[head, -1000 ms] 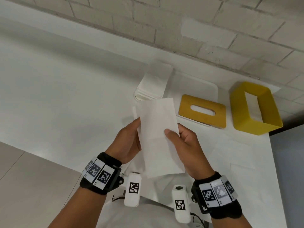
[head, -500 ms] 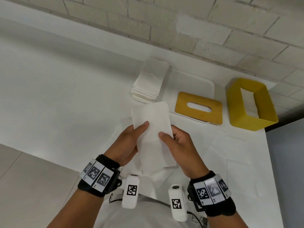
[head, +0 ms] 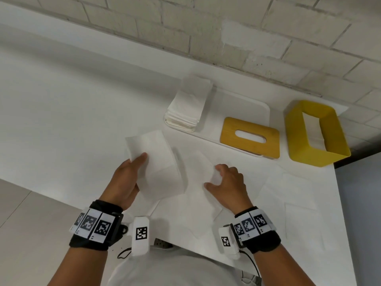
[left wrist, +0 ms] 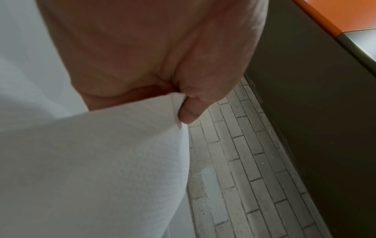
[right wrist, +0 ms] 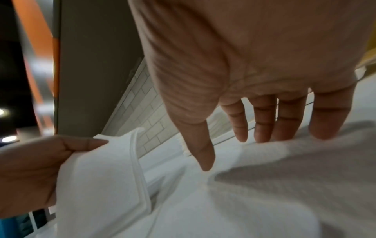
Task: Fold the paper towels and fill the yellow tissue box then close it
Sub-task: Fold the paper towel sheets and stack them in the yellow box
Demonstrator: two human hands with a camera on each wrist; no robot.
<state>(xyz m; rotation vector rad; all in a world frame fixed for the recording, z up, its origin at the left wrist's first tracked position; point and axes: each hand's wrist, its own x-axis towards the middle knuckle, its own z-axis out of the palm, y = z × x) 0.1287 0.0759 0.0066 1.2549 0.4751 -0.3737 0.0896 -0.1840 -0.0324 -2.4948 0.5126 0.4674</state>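
Observation:
My left hand point(head: 132, 174) pinches a folded white paper towel point(head: 156, 162) and holds it above the table; in the left wrist view the thumb point(left wrist: 191, 106) presses its edge point(left wrist: 101, 161). My right hand point(head: 224, 182) hovers with its fingers spread and straight, fingertips point(right wrist: 262, 133) touching a loose unfolded towel point(head: 198, 182) lying on the table. The yellow tissue box point(head: 315, 133) stands open at the far right with white towels inside. Its yellow lid point(head: 249, 137) with an oval slot lies on a white tray point(head: 261, 108).
A stack of folded towels point(head: 187, 108) sits on the tray's left end. More loose towels point(head: 299, 193) lie flat on the table to the right. A brick wall runs behind the table. The table's near edge is by my body.
My right hand let go of the folded towel and moved right and down onto a loose towel. The left hand carried the folded towel to the left, holding it alone.

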